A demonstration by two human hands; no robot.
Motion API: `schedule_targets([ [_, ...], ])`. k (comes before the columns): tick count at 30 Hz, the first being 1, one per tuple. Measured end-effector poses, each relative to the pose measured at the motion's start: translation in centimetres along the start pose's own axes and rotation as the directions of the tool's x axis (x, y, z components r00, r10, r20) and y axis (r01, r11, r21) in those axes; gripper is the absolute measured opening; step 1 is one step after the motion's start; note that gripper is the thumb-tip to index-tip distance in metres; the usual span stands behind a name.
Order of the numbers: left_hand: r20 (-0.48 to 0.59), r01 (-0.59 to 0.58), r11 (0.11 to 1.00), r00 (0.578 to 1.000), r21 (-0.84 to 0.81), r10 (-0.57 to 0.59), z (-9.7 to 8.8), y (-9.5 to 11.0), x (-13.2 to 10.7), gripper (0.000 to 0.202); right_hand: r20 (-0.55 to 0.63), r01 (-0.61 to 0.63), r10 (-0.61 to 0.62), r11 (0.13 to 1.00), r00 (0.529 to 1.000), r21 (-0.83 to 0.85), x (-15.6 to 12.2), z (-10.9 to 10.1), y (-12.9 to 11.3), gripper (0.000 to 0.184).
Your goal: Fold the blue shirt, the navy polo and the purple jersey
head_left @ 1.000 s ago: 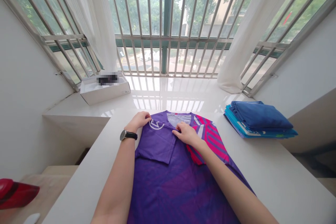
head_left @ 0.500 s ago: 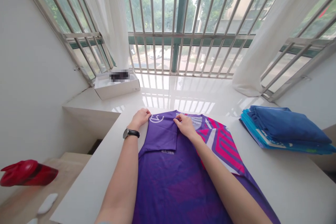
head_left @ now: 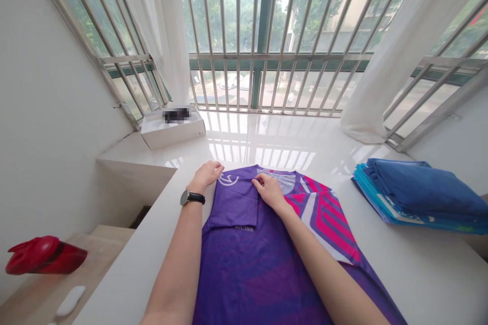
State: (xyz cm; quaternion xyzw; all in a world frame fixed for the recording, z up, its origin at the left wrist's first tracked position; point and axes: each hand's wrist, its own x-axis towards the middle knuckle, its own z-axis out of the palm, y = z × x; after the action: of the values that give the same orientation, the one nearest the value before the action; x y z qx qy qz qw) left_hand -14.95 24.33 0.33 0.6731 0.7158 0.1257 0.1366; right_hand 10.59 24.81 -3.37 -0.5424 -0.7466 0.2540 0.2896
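Observation:
A purple jersey [head_left: 247, 269] with pink and white striping lies spread on the white table, its collar toward the window. Its left sleeve is folded inward over the chest, showing a white round logo. My left hand [head_left: 207, 174], with a black-strapped watch on the wrist, pinches the outer shoulder edge of that sleeve beside the logo. Fingers of my right hand [head_left: 269, 189] are closed on the sleeve's inner top corner, just below the collar. The striped right sleeve [head_left: 335, 218] lies flat, partly behind my right forearm.
On the right sits a stack of folded blue clothes [head_left: 423, 195]. An open white box [head_left: 173, 134] with a blurred-out dark item stands on the sill at back left. Lower left, a red shaker-like bottle [head_left: 48, 255] and a white mouse-like object [head_left: 71, 300] rest on a wooden surface.
The folded sleeve's lower edge has come slightly toward me, and both hands keep their places on it. The whole view has shifted a little down and right.

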Motion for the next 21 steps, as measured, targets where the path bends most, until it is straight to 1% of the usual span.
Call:
schedule_targets([
  [1, 0.007, 0.015, 1.000, 1.000, 0.014, -0.015, 0.1, 0.5, -0.1, 0.030, 0.002, 0.001, -0.001, 1.000, 1.000, 0.000, 0.0, -0.1, -0.1, 0.013],
  [3, 0.016, 0.111, 0.992, 0.994, 0.063, -0.112, 0.1, 1.5, -0.3, 0.039, 0.004, 0.002, -0.002, 1.000, 1.000, 0.000, -0.1, -0.1, -0.1, 0.014],
  [5, 0.031, 0.238, 0.967, 0.970, 0.097, -0.242, 0.0, 2.2, -0.5, 0.054, 0.004, 0.003, -0.003, 1.000, 1.000, -0.003, -0.1, -0.2, -0.2, 0.014],
  [6, 0.045, 0.280, 0.955, 0.957, 0.100, -0.285, -0.1, 2.5, -0.6, 0.060, 0.004, 0.003, -0.003, 1.000, 1.000, -0.005, -0.1, -0.2, -0.2, 0.015],
  [7, 0.060, 0.296, 0.950, 0.951, 0.095, -0.302, -0.2, 2.6, -0.7, 0.062, 0.003, 0.003, -0.003, 1.000, 1.000, -0.007, -0.1, -0.2, -0.2, 0.015],
  [9, 0.075, 0.273, 0.959, 0.957, 0.080, -0.279, -0.2, 2.6, -0.7, 0.058, 0.004, 0.003, -0.003, 1.000, 1.000, -0.011, -0.1, -0.2, -0.2, 0.014],
  [11, 0.059, 0.258, 0.964, 0.963, 0.063, -0.261, -0.1, 2.4, -0.6, 0.052, 0.007, 0.004, -0.004, 1.000, 1.000, -0.014, -0.1, -0.3, -0.2, 0.014],
  [15, 0.030, 0.257, 0.965, 0.966, -0.063, -0.255, 0.1, 1.9, -0.3, 0.040, 0.015, 0.012, -0.012, 1.000, 1.000, -0.015, -0.2, -0.4, -0.3, 0.014],
  [18, 0.046, 0.203, 0.968, 0.979, -0.148, -0.199, -0.1, 1.4, -0.2, 0.031, 0.020, 0.018, -0.018, 1.000, 1.000, -0.012, -0.2, -0.4, -0.4, 0.014],
  [19, 0.056, 0.184, 0.960, 0.983, -0.210, -0.176, -0.2, 1.2, -0.1, 0.029, 0.021, 0.020, -0.020, 1.000, 1.000, -0.011, -0.3, -0.4, -0.4, 0.014],
  [21, 0.069, 0.164, 0.913, 0.986, -0.373, -0.149, -0.2, 0.7, -0.1, 0.028, 0.020, 0.021, -0.021, 1.000, 1.000, -0.008, -0.3, -0.3, -0.5, 0.014],
])
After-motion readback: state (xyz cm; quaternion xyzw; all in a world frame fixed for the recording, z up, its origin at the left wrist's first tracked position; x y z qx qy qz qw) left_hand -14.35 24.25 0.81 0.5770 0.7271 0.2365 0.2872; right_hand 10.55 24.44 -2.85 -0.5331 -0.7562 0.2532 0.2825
